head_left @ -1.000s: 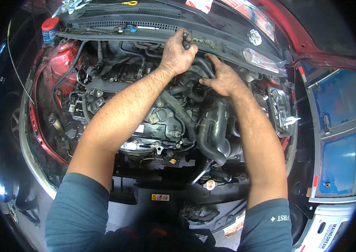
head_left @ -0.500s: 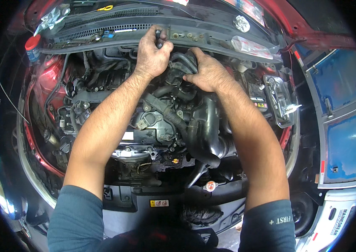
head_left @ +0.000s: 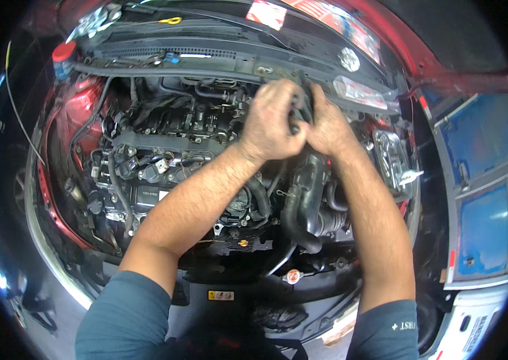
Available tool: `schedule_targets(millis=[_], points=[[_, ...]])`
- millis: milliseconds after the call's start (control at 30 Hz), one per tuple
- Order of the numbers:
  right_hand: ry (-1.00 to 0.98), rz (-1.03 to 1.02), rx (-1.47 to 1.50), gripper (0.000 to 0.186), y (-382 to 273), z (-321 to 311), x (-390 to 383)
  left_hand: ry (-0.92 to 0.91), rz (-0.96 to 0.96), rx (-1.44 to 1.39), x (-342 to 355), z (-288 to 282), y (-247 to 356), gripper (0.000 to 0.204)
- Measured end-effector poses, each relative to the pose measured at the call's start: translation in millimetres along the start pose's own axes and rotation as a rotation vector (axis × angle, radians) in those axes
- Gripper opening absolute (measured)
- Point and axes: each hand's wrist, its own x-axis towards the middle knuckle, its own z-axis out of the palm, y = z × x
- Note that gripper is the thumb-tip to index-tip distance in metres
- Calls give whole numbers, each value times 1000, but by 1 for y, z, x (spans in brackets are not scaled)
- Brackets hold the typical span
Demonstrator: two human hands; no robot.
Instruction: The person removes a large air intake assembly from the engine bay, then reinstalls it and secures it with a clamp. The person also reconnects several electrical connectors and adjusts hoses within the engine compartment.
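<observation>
Workshop, car with its hood up; open engine bay fills the middle, red fender to the left, blue panels off to the right. At the centre, a dark part, between the two hands at the far right of the engine, near the base of the windshield; blurred and half covered, so hose or tool, cannot tell. Its visible length runs roughly away from the person, toward the windshield. Left hand on its left side, fingers curled in round it, a narrow grip. Right hand just right of it, fingers pointing up alongside; whether they close on it, cannot tell. Neither hand clearly nearer: the part lies directly between them, the left more wrapped, the right more alongside. Toward the person from the hands: a black air duct, then a round cap. Farther out: metal tray to the right, clear plastic bag beyond the hands, red-lidded tub at far left, yellow ring-handled stick near the windshield.
</observation>
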Motion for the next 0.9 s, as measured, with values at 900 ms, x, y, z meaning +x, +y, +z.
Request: schedule_targets(millis=[900], points=[[185, -67, 295, 68, -61, -44, -122, 145, -26, -128, -8, -41, 159, 38]])
